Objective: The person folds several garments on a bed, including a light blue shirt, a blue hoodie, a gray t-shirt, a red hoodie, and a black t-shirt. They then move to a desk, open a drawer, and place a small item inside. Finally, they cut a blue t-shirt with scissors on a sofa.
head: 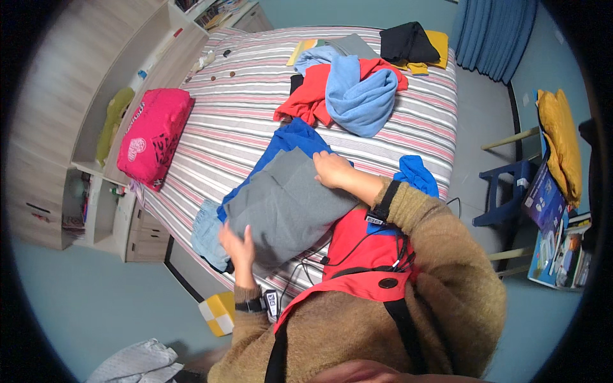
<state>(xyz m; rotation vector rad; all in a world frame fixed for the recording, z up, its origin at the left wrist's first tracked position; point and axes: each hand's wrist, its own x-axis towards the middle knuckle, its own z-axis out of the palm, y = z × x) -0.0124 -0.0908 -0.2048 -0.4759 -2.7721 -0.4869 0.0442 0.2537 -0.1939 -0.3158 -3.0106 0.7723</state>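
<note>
A grey cloth garment (292, 206) lies spread on the bed in front of me, over a dark blue garment (299, 134). At the garment's upper right edge, my right hand (331, 168) has its fingers curled on the fabric, pinching it. My left hand (238, 244) is at the lower left edge, slightly blurred, with thumb and fingers apart; whether it touches the cloth is unclear. Folded light blue denim (207, 234) lies just left of that hand. A bright blue cloth (416, 173) is beside my right forearm.
Red and light blue garments (361, 93) lie heaped farther up the striped bed (230, 105). Black folded clothing (409, 43) rests on yellow cloth near the far corner. A pink pillow (155, 136) is at the left; a blue stool (507, 191) stands at the right. Cables hang by my apron.
</note>
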